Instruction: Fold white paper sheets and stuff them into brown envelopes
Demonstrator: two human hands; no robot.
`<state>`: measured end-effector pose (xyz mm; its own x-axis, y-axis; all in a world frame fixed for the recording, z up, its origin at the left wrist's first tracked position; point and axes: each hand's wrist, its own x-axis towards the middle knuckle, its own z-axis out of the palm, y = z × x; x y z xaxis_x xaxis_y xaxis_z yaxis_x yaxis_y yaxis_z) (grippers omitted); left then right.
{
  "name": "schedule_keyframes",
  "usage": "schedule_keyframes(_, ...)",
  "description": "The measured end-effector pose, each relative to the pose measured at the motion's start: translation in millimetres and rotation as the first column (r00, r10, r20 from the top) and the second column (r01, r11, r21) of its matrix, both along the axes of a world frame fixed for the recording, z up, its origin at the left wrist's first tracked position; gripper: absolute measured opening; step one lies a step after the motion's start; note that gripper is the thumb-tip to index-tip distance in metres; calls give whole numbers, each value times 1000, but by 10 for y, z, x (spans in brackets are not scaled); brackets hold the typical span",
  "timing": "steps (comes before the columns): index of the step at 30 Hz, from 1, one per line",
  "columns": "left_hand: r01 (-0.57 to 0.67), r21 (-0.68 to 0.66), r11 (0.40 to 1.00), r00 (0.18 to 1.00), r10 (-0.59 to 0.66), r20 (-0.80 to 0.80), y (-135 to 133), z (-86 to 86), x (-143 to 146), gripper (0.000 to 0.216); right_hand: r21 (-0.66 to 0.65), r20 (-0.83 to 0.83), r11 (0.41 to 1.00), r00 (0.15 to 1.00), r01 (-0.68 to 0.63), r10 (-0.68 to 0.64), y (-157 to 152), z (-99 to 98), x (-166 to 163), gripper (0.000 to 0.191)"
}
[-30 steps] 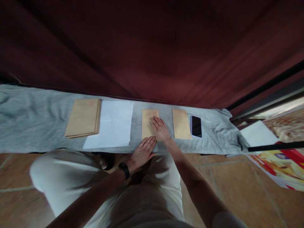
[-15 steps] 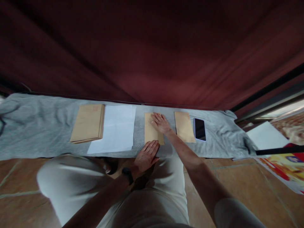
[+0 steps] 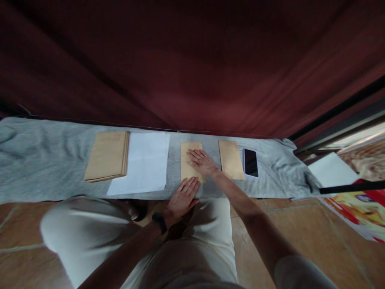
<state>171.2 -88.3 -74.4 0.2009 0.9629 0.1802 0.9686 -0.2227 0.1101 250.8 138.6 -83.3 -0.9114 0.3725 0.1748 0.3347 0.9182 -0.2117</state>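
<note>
A brown paper envelope [image 3: 187,164] lies flat on the grey cloth in front of me. Across its right half rests my right hand [image 3: 202,161], palm down with the fingers stretched out. My left hand [image 3: 183,196] is also flat and open, its fingertips on the envelope's near edge. Both hands press on the paper and hold nothing. To the right lies a second brown envelope [image 3: 231,160], apart from my hands. On the left, a stack of brown envelopes [image 3: 106,156] partly overlaps several white paper sheets [image 3: 147,162].
A smartphone [image 3: 250,163] lies right of the second envelope. Grey cloth [image 3: 54,160] covers the narrow surface, with a dark red curtain-like sheet [image 3: 192,80] behind it. A black bar [image 3: 351,187] and a colourful printed box [image 3: 361,208] are at the right.
My right hand has slid slightly down and left over the envelope. The left hand stays at its near edge. The whole view has shifted a little.
</note>
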Motion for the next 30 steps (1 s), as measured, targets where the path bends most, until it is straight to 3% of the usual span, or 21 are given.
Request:
schedule_keyframes(12,6,38,999,1000,-5,-16,-10,-50,-10,61,-69,59,983,983,-168,172,-329,169,312,46)
schedule_keyframes(21,-29,117,993,996,19,84,-58,-19,-8,48,-83,29,976,979,-199,202,-598,184,536,57)
schedule_keyframes(25,-48,95,994,971,24,237,-133,-39,-26,46,-83,5,982,986,-167,168,-725,174,597,57)
schedule_keyframes(27,-162,60,985,901,122,416,-161,-46,-21,46,-90,-12,989,993,-116,115,-804,167,614,55)
schedule_keyframes(28,-242,26,970,827,192,528,-162,-38,-15,46,-93,-20,992,996,-87,86,-844,164,620,55)
schedule_keyframes(30,-396,-105,912,567,333,753,-126,7,-3,47,-97,-34,995,999,-38,35,-916,157,630,54)
